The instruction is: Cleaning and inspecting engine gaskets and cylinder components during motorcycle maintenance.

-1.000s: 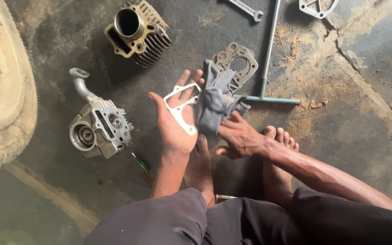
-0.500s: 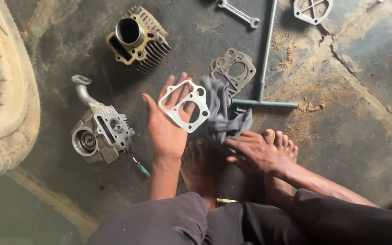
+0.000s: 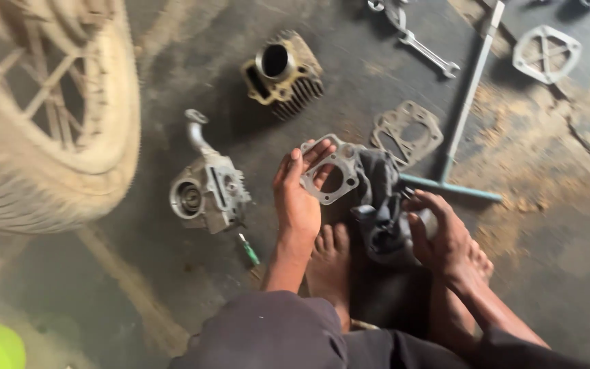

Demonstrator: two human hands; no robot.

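While the view is motion-blurred, the main parts read clearly enough.
Gasket: flat grey metal gasket plate with one large round bore and small bolt holes (image 3: 330, 176); edges thin, surface dull and grimy; held up above the floor, roughly level, just left of the rag.
Left hand: left hand (image 3: 300, 195) palm up under the gasket; fingers curled over its near edge, gripping it.
Right hand: right hand (image 3: 443, 236) closed around a dark grey crumpled rag (image 3: 382, 212); rag bunched, top fold touching the gasket's right edge; hands apart, each on its own item.
Floor: dark oil-stained concrete floor (image 3: 172, 82) with a sandy tan patch on the right; bare feet beneath the hands.
Nearby parts: finned metal engine cylinder block (image 3: 283, 73) upper centre; grey cast cylinder head with bent pipe (image 3: 207, 188) left of the hand; second flat gasket (image 3: 405, 131) lying on the floor; long T-handle wrench (image 3: 460, 123) beside it; small green-handled screwdriver (image 3: 248, 249) near the wrist.
Room edge: dusty spoked wheel with tyre (image 3: 56, 116) at left.
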